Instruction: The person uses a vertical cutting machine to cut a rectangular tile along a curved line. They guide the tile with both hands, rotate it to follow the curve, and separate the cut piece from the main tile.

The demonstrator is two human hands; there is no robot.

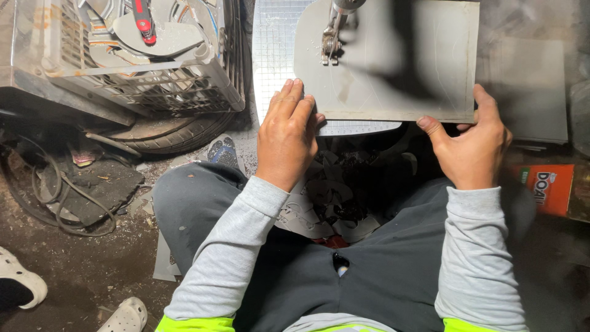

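On worktop w/ grid top, under the needle [330, 49], thin stiff grey sheet [399, 61]: left hand [287, 132] fingers flat, together on near edge, right hand [472, 144] pinching corner — prob light, slick; grip edges.

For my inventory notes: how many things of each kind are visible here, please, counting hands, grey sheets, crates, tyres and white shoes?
Hands: 2 (left hand, right hand)
Grey sheet: 1
Crate: 1
Tyre: 1
White shoes: 2 ()
Total: 7

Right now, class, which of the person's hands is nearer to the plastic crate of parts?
Left. The left hand presses the grey sheet just right of the crate; the right hand grips the sheet's far corner.
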